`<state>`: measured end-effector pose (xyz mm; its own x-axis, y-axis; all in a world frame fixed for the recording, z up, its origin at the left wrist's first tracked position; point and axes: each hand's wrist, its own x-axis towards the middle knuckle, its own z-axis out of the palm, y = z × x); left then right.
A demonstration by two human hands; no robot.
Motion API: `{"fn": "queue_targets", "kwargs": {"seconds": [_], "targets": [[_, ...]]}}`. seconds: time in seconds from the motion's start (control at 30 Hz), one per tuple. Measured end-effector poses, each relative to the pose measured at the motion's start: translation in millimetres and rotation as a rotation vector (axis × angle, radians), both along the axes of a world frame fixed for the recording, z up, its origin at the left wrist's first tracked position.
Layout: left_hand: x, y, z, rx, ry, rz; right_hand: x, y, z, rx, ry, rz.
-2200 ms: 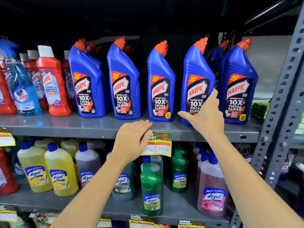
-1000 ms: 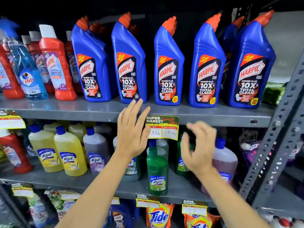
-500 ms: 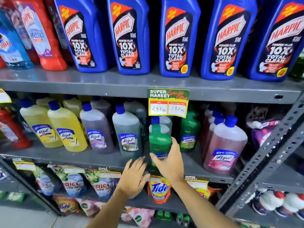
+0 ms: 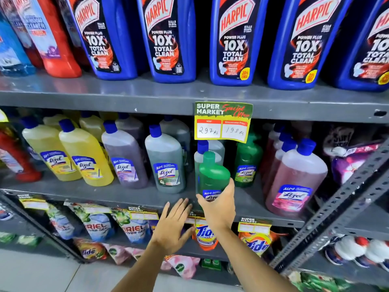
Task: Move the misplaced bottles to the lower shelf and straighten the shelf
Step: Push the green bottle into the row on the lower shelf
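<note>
The right hand [image 4: 219, 209] wraps around the lower body of a small green bottle [image 4: 213, 175], thumb on its left side and fingers curled round the right, covering most of the label. This bottle stands upright at the front lip of the middle shelf [image 4: 117, 196], ahead of a clear bottle with a blue cap [image 4: 202, 150] that is directly behind it. A second green bottle [image 4: 247, 161] sits farther back and to the right, apart from the held one.

The left hand [image 4: 173, 225] is spread wide, palm forward, holding nothing; its fingertips [image 4: 185, 204] reach the front edge of the middle shelf just left of the green bottle (whether they press on the metal cannot be told).

Open room on the middle shelf is limited. There is a bare strip of grey surface along the front edge to the left of the held bottle, in front of the grey-green bottle [image 4: 166, 163] and the purple bottle [image 4: 126, 157]. Another bare patch lies between the held bottle and the large pink bottle [image 4: 294, 178] on the right. Yellow bottles [image 4: 84, 152] fill the left end.

Overhead, the upper shelf [image 4: 126, 98] carries a row of blue Harpic bottles [image 4: 166, 39], and a price tag [image 4: 223, 122] hangs from its front edge just above the green bottle's cap, so clearance upward is tight. A slotted upright post [image 4: 336, 209] slants across the right side.
</note>
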<state>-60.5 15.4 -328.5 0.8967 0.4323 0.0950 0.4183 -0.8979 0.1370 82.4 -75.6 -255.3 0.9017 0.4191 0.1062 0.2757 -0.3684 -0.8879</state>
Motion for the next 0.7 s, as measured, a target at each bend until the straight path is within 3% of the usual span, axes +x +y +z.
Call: {"fn": "queue_targets", "kwargs": {"seconds": [0.33,0.7], "targets": [[2.4,-5.4,3.1,0.003,0.03,0.038,69.4,-46.4,-0.5,0.025,0.015,-0.081],[1.1,-5.5,6.3,0.01,0.04,0.026,65.1,-51.6,-19.7,0.013,0.003,-0.081]]}}
